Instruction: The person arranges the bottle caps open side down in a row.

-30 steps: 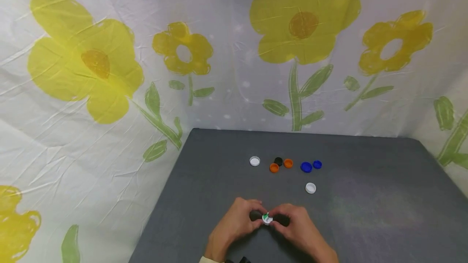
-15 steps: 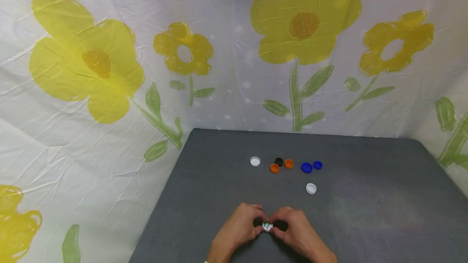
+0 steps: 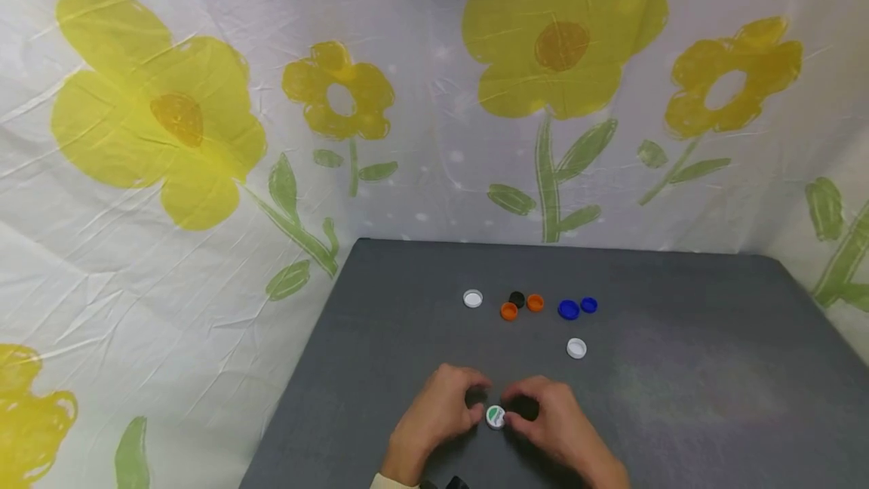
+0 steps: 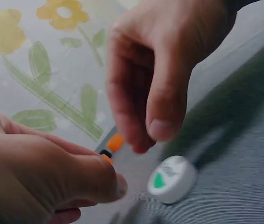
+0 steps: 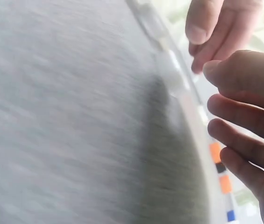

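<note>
1. Two hands work near the front edge of the desk [image 3: 679, 398]: our left hand [image 3: 434, 417] and our right hand [image 3: 553, 425] now sit slightly apart, with a white cap with a green mark [image 3: 495, 416] lying on the desk between them.
2. Half a second ago both sets of fingers closed around this cap; now a gap shows on each side, and the left wrist view shows the cap [image 4: 172, 179] flat on the grey surface with no finger on it.
3. We read this as a release: the cap has been set down and both hands are drawing back.
4. Left hand: fingers loosely curled, holding nothing. Right hand: fingers relaxed and partly spread in the right wrist view, holding nothing.
5. Unchanged toward the back edge: a white cap [image 3: 472, 298], a black cap [image 3: 517, 298], two orange caps [image 3: 509, 312], two blue caps [image 3: 569, 310], and a second white cap [image 3: 576, 348] nearer the hands.
6. Flowered cloth [image 3: 204, 134] hangs behind the desk.
</note>
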`<action>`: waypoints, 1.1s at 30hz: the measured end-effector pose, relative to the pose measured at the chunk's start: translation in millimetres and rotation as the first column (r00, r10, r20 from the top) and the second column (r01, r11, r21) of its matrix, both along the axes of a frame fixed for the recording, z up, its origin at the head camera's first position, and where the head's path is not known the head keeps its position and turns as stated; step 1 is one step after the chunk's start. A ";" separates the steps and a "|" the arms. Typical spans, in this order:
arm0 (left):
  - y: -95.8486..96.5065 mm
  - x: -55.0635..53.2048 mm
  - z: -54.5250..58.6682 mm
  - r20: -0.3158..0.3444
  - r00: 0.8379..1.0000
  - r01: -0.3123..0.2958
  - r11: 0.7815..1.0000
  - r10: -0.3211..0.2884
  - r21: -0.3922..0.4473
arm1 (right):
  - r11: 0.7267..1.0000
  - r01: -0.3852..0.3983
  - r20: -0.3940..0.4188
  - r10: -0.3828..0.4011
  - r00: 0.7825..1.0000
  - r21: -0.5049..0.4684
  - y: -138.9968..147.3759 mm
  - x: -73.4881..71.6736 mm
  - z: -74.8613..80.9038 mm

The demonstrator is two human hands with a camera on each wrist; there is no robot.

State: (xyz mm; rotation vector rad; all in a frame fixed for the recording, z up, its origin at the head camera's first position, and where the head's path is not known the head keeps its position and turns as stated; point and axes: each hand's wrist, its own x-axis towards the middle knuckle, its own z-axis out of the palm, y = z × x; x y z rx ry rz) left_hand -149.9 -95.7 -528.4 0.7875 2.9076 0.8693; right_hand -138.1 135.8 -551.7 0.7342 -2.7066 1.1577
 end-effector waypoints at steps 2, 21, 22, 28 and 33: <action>-0.6 -5.8 4.6 -0.023 1.000 -0.017 1.000 0.017 0.016 | 0.999 0.038 -0.011 -0.038 0.999 0.003 4.6 -3.9 4.8; 61.2 -62.8 49.8 -0.223 0.975 0.018 1.000 -0.012 0.025 | 0.954 0.290 -0.147 -0.299 0.943 -0.080 70.5 -51.6 51.9; 64.6 -65.2 50.0 -0.230 0.973 0.023 0.999 -0.015 0.033 | 0.952 0.296 -0.135 -0.305 0.943 -0.083 73.2 -52.4 53.2; 82.2 -79.2 41.1 -0.239 0.970 0.055 0.997 -0.039 0.061 | 0.940 0.330 -0.081 -0.336 0.938 -0.084 86.9 -55.9 54.9; 96.9 -86.6 29.1 -0.167 0.985 0.055 0.997 -0.046 0.052 | 0.939 0.334 -0.037 -0.338 0.940 -0.080 94.3 -59.4 50.0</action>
